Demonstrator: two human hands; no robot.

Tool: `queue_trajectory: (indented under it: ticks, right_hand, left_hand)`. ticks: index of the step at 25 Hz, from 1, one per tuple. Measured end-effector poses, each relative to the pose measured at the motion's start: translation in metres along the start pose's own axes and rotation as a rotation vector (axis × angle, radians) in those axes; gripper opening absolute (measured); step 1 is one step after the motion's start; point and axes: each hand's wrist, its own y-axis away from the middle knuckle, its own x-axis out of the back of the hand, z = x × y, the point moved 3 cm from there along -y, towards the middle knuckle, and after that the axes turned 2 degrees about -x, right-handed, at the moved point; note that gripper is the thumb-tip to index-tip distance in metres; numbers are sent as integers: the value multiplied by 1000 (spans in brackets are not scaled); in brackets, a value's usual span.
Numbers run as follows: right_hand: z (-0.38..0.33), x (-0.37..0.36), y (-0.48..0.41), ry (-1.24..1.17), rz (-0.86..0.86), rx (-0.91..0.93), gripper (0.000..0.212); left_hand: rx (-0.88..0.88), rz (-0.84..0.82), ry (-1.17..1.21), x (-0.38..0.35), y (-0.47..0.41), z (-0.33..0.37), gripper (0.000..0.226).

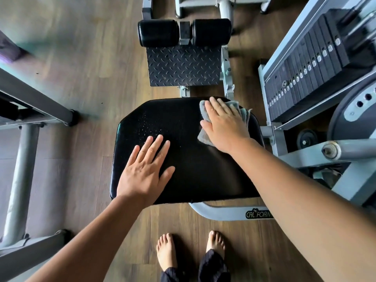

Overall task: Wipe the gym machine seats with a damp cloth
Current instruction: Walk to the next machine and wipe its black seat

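A black padded seat [195,157] fills the middle. The right hand [224,125], fingers spread flat, presses a grey cloth [205,119] onto the seat's far right corner. The left hand [144,169] rests spread on its near left side.

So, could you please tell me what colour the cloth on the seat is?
The cloth is grey, lying under the right hand; the head view shows it.

Black seat [203,169], grey cloth [203,111] on it.
The seat lies flat and glossy, droplets on its far left; the cloth sits crumpled at its far right corner.
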Motion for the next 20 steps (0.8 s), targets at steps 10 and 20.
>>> queue_trajectory:
  ticks: [10, 20]
  right_hand:
    - [20, 2, -25, -25, 92, -224, 64]
    - [24, -1, 7, 41, 60, 19, 60]
  left_hand:
    - [8, 5, -8, 0, 0, -1, 67]
    - [1, -5, -23, 1, 0, 1, 67]
